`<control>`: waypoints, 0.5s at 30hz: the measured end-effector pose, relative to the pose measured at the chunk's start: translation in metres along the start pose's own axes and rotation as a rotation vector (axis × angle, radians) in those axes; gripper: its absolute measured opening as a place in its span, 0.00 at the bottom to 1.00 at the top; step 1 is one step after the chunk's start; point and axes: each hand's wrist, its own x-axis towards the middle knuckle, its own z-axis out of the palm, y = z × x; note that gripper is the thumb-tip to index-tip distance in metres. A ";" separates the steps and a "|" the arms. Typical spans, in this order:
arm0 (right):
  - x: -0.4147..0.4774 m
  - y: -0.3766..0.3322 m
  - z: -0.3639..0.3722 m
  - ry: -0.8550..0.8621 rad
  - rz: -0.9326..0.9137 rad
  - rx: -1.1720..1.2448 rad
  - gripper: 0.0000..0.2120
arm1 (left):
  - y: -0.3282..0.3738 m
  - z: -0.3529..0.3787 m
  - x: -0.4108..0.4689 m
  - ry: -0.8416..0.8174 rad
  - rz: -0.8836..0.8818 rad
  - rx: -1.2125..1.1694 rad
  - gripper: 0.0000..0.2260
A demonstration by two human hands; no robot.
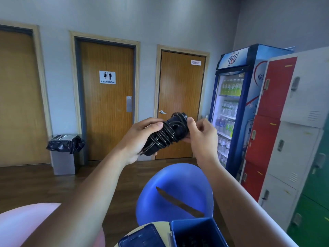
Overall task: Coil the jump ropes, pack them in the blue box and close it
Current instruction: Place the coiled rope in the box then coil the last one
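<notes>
I hold a black jump rope at chest height, its cord wound many times around its black handles. My left hand grips the lower end of the bundle. My right hand pinches the upper end, fingers on the last loop near the top. Below, at the bottom edge, the blue box stands open, with dark things dimly visible inside. Its blue lid lies flat to the left of it.
A blue chair stands just behind the box and a pink chair at the bottom left. A lined bin sits by the restroom door. A drinks fridge and lockers fill the right side.
</notes>
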 end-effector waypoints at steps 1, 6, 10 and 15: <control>0.001 -0.003 -0.001 -0.027 0.028 0.026 0.12 | 0.002 -0.001 0.001 -0.016 0.001 0.050 0.09; -0.001 -0.011 -0.003 -0.237 0.092 0.010 0.18 | 0.011 -0.001 0.004 -0.090 -0.009 0.178 0.09; -0.005 -0.011 0.004 -0.250 0.107 0.115 0.22 | 0.018 -0.001 0.006 -0.071 -0.040 0.241 0.10; -0.003 0.000 0.010 -0.095 0.224 0.287 0.19 | 0.010 -0.001 0.008 0.118 -0.102 0.103 0.13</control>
